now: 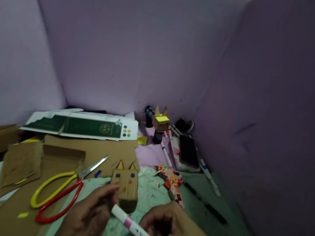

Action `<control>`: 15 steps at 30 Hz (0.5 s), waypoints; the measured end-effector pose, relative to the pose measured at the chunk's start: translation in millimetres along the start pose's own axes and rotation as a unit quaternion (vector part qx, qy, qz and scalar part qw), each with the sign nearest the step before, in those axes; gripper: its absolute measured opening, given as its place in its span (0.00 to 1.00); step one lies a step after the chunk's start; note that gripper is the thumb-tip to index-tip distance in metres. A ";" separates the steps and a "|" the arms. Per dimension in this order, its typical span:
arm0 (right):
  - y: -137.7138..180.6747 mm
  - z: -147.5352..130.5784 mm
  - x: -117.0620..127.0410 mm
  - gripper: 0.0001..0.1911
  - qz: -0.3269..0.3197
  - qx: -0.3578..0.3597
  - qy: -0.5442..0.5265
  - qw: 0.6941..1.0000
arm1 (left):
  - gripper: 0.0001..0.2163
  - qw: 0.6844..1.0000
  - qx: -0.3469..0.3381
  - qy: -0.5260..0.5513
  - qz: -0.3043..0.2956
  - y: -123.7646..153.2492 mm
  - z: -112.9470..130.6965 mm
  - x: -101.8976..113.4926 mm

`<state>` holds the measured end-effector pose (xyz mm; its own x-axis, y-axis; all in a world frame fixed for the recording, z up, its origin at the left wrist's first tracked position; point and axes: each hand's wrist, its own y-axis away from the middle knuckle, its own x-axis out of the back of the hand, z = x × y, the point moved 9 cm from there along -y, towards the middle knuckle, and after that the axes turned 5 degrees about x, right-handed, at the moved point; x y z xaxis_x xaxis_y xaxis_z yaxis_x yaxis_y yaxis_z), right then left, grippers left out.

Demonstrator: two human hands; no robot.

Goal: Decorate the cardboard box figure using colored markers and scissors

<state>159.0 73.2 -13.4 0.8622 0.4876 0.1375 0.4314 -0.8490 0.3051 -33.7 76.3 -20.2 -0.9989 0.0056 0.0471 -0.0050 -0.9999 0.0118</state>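
Note:
A white marker pen (133, 225) with a pink band sits in my right hand (170, 231), whose fingers are closed round its lower right end. Beside the pen's other end is my left hand (88, 213), its index finger and thumb apart. Just beyond the hands stands a small cardboard box (126, 189) with two pointed ears and dark and reddish spots drawn on it. Scissors (76, 181) with one yellow and one red handle lie left of it, blades partly apart.
Cardboard sheets (95, 146) and a green-and-white printed carton panel (83, 125) cover the left. Another eared cardboard piece (161, 122) with a yellow top stands at the back. Right of it lie a phone (189, 151), a decorated pink piece (171, 178) and a dark knife-like tool (206, 204). Purple walls enclose the space.

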 end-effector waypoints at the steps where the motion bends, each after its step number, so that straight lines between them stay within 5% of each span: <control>1: -1.2 4.7 -12.2 0.11 -0.014 0.007 -0.021 1.000 | 0.17 0.997 -0.042 -0.054 -0.043 2.1 12.6 -10.9; 3: -3.1 8.4 -28.6 0.08 -0.033 0.029 -0.066 0.997 | 0.16 0.968 -0.131 -0.169 -0.129 8.9 31.0 -31.6; 6: -0.4 8.9 -48.3 0.15 -0.077 0.040 -0.109 0.990 | 0.15 0.933 -0.211 -0.250 -0.149 16.1 43.8 -37.1; 9: 5.6 6.2 -59.3 0.27 -0.078 0.064 -0.067 0.993 | 0.14 0.923 -0.246 -0.265 -0.134 21.6 49.3 -37.3; 13: 10.1 1.4 -54.7 0.26 0.016 0.134 0.101 0.986 | 0.15 0.943 -0.227 -0.236 -0.064 28.5 49.7 -38.0; 15: 12.1 7.3 -60.5 0.27 0.000 0.143 0.094 0.985 | 0.14 0.951 -0.231 -0.203 -0.016 34.5 52.9 -32.2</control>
<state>114.0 32.0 -24.9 0.8097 0.4936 0.3173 0.5117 -0.8586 0.0300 0.8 42.2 31.6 -0.8979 -0.0545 0.4369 -0.1485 -0.8967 -0.4170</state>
